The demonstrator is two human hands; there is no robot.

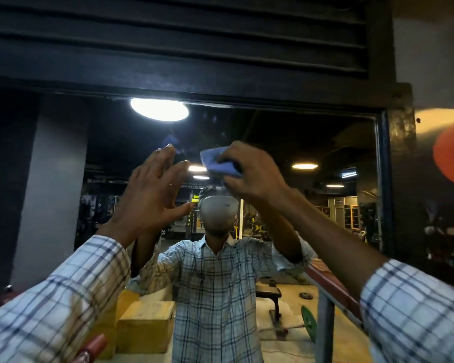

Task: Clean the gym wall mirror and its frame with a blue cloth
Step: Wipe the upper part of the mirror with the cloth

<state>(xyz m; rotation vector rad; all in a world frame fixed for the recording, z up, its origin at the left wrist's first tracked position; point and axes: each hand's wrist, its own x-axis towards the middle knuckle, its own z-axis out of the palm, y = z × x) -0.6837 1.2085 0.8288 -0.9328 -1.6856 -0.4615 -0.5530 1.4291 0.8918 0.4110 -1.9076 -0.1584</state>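
The wall mirror (286, 132) fills the middle of the view, bordered by a black frame (247, 94) along its top and right side. My right hand (254, 174) grips a folded blue cloth (218, 163) and holds it against the upper glass. My left hand (152, 189) is raised beside it, fingers spread, at or close to the glass. My reflection in a checked shirt stands in the mirror below both hands.
A black slatted panel (168, 35) runs above the frame. At right is a wall with an orange painted ring (446, 153). A red padded bar (330, 284) on a grey post stands low right. Yellow boxes (144, 326) and a bench show in the reflection.
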